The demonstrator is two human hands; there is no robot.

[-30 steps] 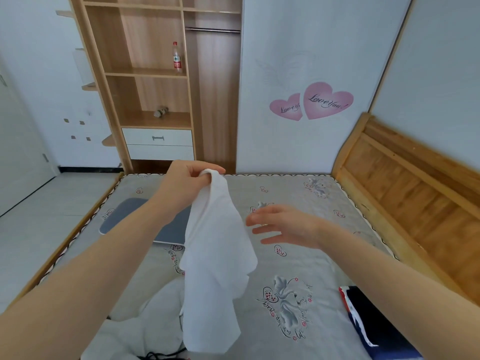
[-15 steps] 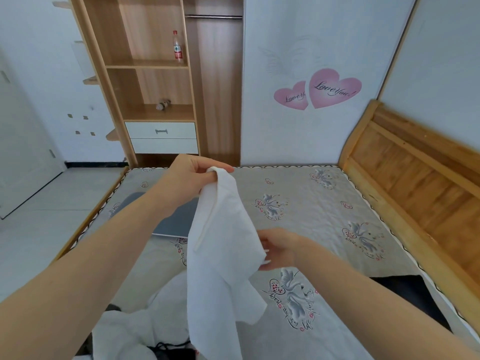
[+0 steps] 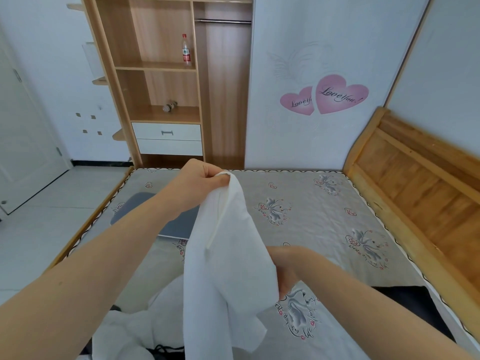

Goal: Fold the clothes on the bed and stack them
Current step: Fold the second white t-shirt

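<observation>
A white garment [image 3: 226,276] hangs in the air over the bed [image 3: 311,224]. My left hand [image 3: 201,181] pinches its top corner high up, fingers closed on the cloth. My right hand [image 3: 284,266] is lower, at the garment's right edge, gripping the cloth; part of the hand is hidden behind it. More white clothing [image 3: 124,331] lies crumpled on the mattress at the near left. A dark garment [image 3: 405,305] lies flat at the near right.
A folded grey-blue item [image 3: 179,222] rests on the far left of the mattress. The wooden headboard [image 3: 420,183] runs along the right. A wooden shelf unit [image 3: 161,81] with a bottle [image 3: 186,50] stands beyond the bed. Tiled floor lies to the left.
My right hand dropped from open in mid-air to the garment's right edge and took hold of it. My left hand kept its grip at the top.
</observation>
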